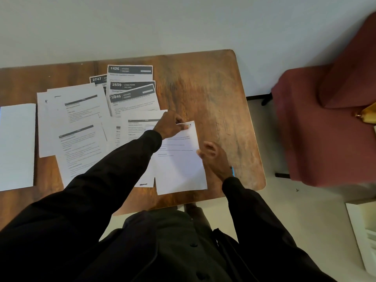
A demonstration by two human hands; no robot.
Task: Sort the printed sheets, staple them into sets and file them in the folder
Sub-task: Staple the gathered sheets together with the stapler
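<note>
Wooden bench (213, 88) sits against a pale wall (183, 23), with a maroon armchair (325, 129) off to the right on a light floor (284, 210). Printed sheets (81, 119) fan out across the bench. The left hand (173, 125) reaches over, fingers pinching the top of the front sheet (181, 169) near the bench's right end. The right hand (215, 159), fingers loose, touches that sheet's right edge.

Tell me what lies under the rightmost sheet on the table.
Under the sheet: the wooden table and, on its left, part of another printed sheet. Anything else beneath is covered.
</note>
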